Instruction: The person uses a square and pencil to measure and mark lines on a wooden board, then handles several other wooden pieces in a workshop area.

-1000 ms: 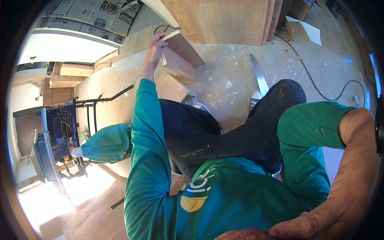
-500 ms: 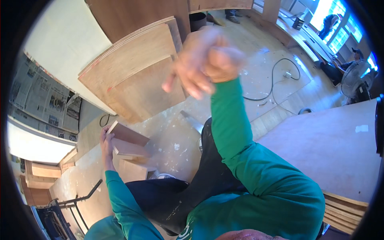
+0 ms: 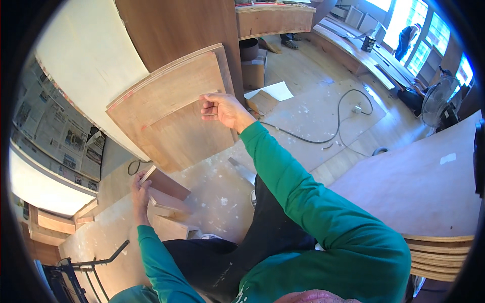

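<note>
Grasping a brown rectangular wooden panel point(image 3: 171, 183) near leaning tan plywood sheets point(image 3: 174, 134), my left hand point(image 3: 141, 193) seemingly steadies it, any shift demanding firmness, while my right hand point(image 3: 224, 110) is curled, contents unclear.

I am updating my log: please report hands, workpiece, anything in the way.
Left hand gripping wooden boards at one end. Right hand raised, fingers curled, no held object discernible. Metal strip on floor, apart from boards, seemingly not blocking.

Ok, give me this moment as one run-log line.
left hand: gripping wooden piece by its end | right hand: raised, partly curled, anything held unclear | nearby: leaning boards
</note>
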{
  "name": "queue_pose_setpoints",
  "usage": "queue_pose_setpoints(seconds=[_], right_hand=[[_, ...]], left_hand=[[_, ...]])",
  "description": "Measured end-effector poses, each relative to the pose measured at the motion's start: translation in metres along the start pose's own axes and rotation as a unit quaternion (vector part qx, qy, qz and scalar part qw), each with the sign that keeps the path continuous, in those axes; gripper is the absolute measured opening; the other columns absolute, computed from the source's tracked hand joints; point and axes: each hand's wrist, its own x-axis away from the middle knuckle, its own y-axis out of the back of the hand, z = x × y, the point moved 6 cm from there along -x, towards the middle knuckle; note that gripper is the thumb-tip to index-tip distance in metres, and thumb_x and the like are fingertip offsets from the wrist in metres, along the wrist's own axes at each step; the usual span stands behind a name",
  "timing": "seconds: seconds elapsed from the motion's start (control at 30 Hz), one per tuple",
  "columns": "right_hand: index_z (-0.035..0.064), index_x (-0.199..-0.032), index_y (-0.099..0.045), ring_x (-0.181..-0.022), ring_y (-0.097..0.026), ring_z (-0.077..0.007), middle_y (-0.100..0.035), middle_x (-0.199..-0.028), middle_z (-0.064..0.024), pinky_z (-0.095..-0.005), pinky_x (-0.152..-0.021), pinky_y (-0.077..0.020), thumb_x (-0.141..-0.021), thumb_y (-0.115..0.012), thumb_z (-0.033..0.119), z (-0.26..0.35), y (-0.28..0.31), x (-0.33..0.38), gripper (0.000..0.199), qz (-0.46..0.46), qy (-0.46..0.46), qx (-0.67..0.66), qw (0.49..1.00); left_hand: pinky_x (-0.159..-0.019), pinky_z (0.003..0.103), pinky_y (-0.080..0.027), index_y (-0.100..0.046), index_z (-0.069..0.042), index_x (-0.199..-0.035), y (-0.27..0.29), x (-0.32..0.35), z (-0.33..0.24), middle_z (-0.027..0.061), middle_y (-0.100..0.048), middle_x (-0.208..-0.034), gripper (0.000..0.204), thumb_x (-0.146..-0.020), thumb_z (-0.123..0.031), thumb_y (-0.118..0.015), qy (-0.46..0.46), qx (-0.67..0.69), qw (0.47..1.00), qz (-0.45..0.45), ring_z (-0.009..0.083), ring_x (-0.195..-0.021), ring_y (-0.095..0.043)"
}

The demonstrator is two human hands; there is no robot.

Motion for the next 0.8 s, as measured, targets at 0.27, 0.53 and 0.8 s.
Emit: queue_pose_setpoints(seconds=[0.27, 0.53, 0.8], right_hand=[[0.0021, -0.114, -0.067, -0.083, -0.068, -0.0207, -0.065, -0.086, -0.0028, -0.0452, -0.084, -0.0577, -0.099, -0.063, 0.021, 0.008, 0.005, 0.020, 0.024, -0.014, 0.016, 0.013, 1.000], [0.0020, -0.110, -0.067, -0.081, -0.069, -0.0220, -0.064, -0.085, -0.0034, -0.0430, -0.078, -0.0582, -0.100, -0.060, 0.020, 0.007, 0.012, 0.016, 0.022, -0.036, 0.023, 0.004, 0.999], [0.0017, -0.111, -0.067, -0.078, -0.070, -0.0232, -0.065, -0.085, -0.0051, -0.0433, -0.077, -0.0596, -0.098, -0.064, 0.020, -0.011, 0.015, 0.005, 0.023, -0.064, 0.010, 0.028, 0.998]], left_hand=[[-0.093, 0.028, -0.043, -0.062, 0.000, -0.113, 0.002, -0.005, 0.011, 0.0058, -0.063, -0.110, 0.031, -0.083, -0.005, -0.057, -0.008, -0.009, 1.000, 0.011, 0.0159, -0.103, -0.056], [-0.095, 0.031, -0.044, -0.063, -0.002, -0.119, 0.007, -0.002, 0.014, 0.0094, -0.065, -0.114, 0.034, -0.085, -0.008, -0.059, -0.006, -0.042, 0.999, -0.023, 0.0178, -0.106, -0.057], [-0.094, 0.032, -0.045, -0.061, -0.002, -0.122, 0.006, -0.003, 0.014, 0.0096, -0.067, -0.112, 0.034, -0.089, -0.011, -0.059, 0.010, -0.054, 0.998, -0.014, 0.0184, -0.103, -0.059]])
